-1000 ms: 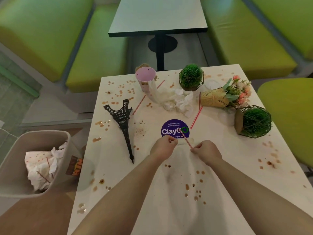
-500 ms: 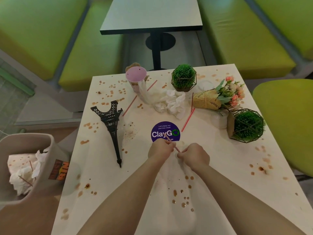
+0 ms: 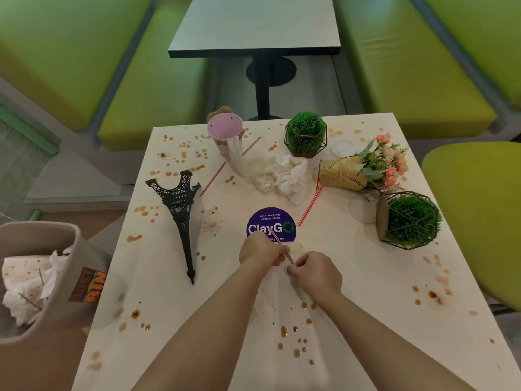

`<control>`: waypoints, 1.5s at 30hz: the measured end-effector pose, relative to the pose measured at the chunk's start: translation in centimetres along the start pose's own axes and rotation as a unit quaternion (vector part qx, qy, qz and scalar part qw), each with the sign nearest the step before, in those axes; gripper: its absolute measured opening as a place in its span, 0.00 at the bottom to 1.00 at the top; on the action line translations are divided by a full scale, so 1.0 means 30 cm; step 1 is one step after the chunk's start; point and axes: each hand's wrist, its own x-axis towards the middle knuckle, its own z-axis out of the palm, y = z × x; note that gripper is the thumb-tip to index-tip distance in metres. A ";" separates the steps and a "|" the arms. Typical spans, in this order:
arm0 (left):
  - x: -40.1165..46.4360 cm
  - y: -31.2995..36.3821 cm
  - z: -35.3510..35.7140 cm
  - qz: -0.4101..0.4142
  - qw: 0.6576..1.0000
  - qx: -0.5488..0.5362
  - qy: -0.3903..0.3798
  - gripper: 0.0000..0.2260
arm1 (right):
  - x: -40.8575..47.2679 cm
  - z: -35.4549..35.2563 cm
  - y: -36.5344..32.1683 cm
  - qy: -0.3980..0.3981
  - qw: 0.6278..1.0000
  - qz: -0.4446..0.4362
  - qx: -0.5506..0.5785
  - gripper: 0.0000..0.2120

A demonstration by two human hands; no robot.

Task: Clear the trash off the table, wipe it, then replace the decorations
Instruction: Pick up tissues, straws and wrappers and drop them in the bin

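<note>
Seemingly both hands, left hand (image 3: 260,252) and right hand (image 3: 315,270), pinch straw (image 3: 280,245), ends hidden.

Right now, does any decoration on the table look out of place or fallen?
Yes. The black tower model lies flat on the table among brown spills, and the flower bouquet and the near caged plant are tipped over.

Both my forearms reach forward and converge toward the middle. My left hand (image 3: 260,253) is knuckles-up with fingers curled, pinching something thin. My right hand (image 3: 315,270) sits just beside it, fingers curled under as well, apparently pinching the same piece, though its fingertips are hidden from me.
</note>
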 end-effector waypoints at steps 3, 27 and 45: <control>-0.011 0.003 -0.004 0.004 1.000 0.012 0.010 0.12 | 0.017 -0.015 -0.007 0.011 1.000 -0.005 0.020 0.08; -0.032 0.066 -0.047 -0.001 0.998 0.041 0.043 0.21 | 0.268 -0.222 -0.096 0.019 0.990 0.134 0.038 0.06; -0.128 -0.115 -0.225 0.099 0.948 -0.303 0.011 0.12 | -0.045 -0.014 -0.128 0.007 0.939 -0.016 0.344 0.11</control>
